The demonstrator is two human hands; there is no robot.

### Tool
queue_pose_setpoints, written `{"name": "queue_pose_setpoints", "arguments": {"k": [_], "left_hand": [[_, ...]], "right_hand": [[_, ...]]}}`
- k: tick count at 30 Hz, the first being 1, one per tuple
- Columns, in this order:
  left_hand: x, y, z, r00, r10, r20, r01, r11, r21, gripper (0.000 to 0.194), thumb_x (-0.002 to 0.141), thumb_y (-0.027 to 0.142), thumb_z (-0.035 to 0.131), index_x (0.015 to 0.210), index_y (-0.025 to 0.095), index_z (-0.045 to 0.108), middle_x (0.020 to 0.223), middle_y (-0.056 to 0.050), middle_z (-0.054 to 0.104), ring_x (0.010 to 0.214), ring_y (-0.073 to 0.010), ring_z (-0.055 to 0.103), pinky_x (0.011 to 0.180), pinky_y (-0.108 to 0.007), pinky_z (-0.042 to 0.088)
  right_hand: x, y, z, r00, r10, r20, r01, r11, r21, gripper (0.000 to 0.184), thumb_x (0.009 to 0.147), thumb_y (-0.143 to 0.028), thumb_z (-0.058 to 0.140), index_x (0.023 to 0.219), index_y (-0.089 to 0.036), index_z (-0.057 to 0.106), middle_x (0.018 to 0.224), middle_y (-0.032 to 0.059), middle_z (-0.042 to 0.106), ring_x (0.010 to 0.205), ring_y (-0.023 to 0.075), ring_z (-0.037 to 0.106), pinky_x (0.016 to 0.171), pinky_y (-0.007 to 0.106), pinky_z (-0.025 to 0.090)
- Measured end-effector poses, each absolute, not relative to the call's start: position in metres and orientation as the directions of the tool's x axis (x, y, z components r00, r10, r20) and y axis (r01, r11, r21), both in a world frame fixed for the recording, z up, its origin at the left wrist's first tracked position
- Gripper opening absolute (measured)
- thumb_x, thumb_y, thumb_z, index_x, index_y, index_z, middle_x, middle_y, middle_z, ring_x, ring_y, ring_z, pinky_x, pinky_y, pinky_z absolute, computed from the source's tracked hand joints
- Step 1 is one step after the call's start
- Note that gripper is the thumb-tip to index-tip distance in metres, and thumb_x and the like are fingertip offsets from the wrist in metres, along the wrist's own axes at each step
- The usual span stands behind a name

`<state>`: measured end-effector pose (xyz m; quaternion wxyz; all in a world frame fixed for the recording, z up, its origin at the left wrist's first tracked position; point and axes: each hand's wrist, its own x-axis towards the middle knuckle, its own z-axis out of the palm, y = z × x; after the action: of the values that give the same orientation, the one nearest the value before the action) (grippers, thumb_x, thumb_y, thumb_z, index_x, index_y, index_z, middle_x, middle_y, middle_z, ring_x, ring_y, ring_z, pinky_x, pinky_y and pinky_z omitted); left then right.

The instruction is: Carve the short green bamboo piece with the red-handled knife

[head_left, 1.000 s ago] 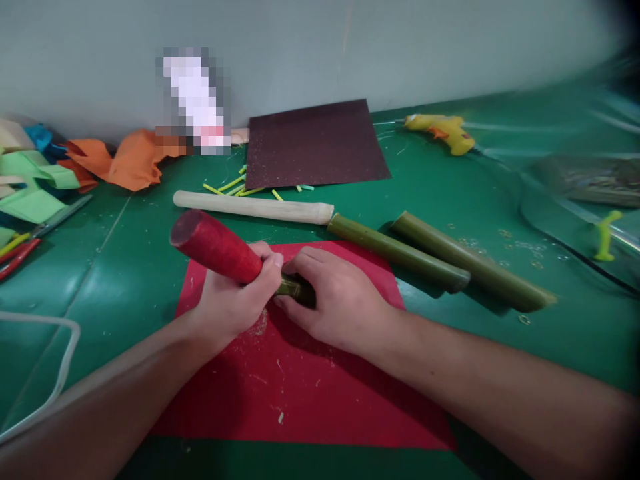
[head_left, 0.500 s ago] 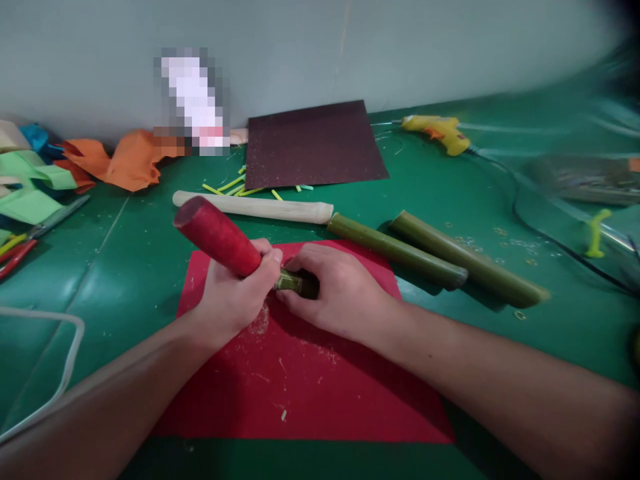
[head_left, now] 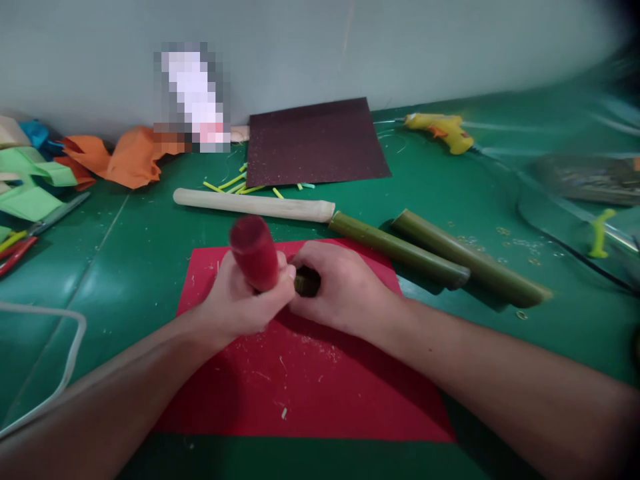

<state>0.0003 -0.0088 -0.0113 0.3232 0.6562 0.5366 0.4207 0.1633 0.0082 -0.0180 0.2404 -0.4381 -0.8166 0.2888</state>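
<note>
- In the head view, my left hand [head_left: 247, 307] is clamped around a red handle [head_left: 256, 257], above the far left part of a red sheet [head_left: 300, 407] on the green bench [head_left: 145, 240].
- The red handle's long axis rises steeply from my fist, leaning slightly left, its round butt end uppermost; its lower end is hidden in my fingers.
- My right hand [head_left: 345, 287] curls firmly over a bamboo piece [head_left: 306, 283], over the sheet's far half, nearer its far edge than its near one.
- The bamboo piece shows only between my hands, so I cannot tell its full long axis.
- My hands are close together; I cannot tell if they touch.
- Beyond the sheet's far edge, a pale rod [head_left: 250, 205] runs left to right, its right end just beside a green tube [head_left: 400, 250].
- That tube slants nearer me towards its right end, beside the sheet's far right corner; a second tube [head_left: 475, 260] slants similarly farther right.
- By the bench's far edge are a dark brown sheet [head_left: 315, 143] and a yellow glue gun [head_left: 447, 131] pointing left.
- A pixelated object [head_left: 193, 93] behind the bench's far left stretch is unreadable.
</note>
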Motion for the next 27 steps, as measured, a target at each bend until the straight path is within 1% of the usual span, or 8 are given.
{"name": "queue_pose_setpoints", "arguments": {"k": [2,6,9,16,22,27], "left_hand": [[0.0008,-0.0093,-0.0121,0.084,0.974,0.209,0.424,-0.225,0.877,0.023,0.075,0.024,0.062,0.056,0.020,0.049,0.057,0.002,0.050,0.054,-0.0108,0.049,0.051,-0.022,0.046],[0.0030,-0.0067,-0.0109,-0.040,0.985,0.168,0.342,-0.145,0.929,0.029,0.080,0.023,0.056,0.054,0.020,0.044,0.052,0.004,0.042,0.050,-0.0091,0.041,0.049,-0.021,0.043],[0.0042,-0.0049,-0.0092,-0.040,0.986,0.159,0.328,-0.137,0.935,0.029,0.081,0.021,0.057,0.054,0.020,0.044,0.053,0.004,0.043,0.051,-0.0090,0.040,0.050,-0.021,0.043],[0.0065,-0.0054,-0.0063,-0.052,0.983,0.176,0.325,-0.150,0.934,0.029,0.081,0.020,0.056,0.054,0.020,0.047,0.050,0.005,0.042,0.047,-0.0080,0.037,0.049,-0.021,0.042],[0.0058,-0.0060,-0.0079,-0.045,0.978,0.202,0.374,-0.171,0.911,0.028,0.081,0.022,0.058,0.055,0.020,0.048,0.054,0.004,0.045,0.051,-0.0089,0.043,0.052,-0.021,0.045],[0.0006,-0.0069,-0.0139,0.041,0.980,0.195,0.402,-0.195,0.895,0.028,0.082,0.026,0.059,0.057,0.020,0.050,0.059,0.002,0.050,0.057,-0.0105,0.049,0.054,-0.021,0.047]], "right_hand": [[0.1633,0.0093,-0.0183,-0.504,0.853,0.138,0.567,0.447,-0.692,0.012,0.076,-0.026,0.065,0.082,-0.015,0.069,0.079,0.0040,0.066,0.070,0.0143,0.054,0.064,0.027,0.038],[0.1630,0.0102,-0.0204,-0.492,0.861,0.129,0.573,0.432,-0.696,0.017,0.075,-0.026,0.064,0.087,-0.015,0.070,0.082,0.0051,0.067,0.073,0.0155,0.056,0.065,0.028,0.039],[0.1629,0.0102,-0.0209,-0.492,0.861,0.125,0.584,0.433,-0.687,0.020,0.075,-0.027,0.064,0.088,-0.014,0.070,0.081,0.0053,0.067,0.071,0.0158,0.055,0.065,0.029,0.039],[0.1627,0.0097,-0.0185,-0.491,0.864,0.114,0.588,0.425,-0.688,0.018,0.075,-0.026,0.064,0.088,-0.015,0.069,0.081,0.0047,0.067,0.070,0.0146,0.054,0.063,0.028,0.038],[0.1632,0.0102,-0.0178,-0.503,0.856,0.123,0.576,0.438,-0.691,0.015,0.076,-0.026,0.064,0.086,-0.015,0.068,0.082,0.0049,0.066,0.071,0.0148,0.054,0.064,0.027,0.038],[0.1648,0.0112,-0.0185,-0.511,0.846,0.154,0.563,0.465,-0.684,0.011,0.077,-0.026,0.064,0.080,-0.016,0.065,0.076,0.0025,0.063,0.067,0.0126,0.050,0.062,0.026,0.035]]}}
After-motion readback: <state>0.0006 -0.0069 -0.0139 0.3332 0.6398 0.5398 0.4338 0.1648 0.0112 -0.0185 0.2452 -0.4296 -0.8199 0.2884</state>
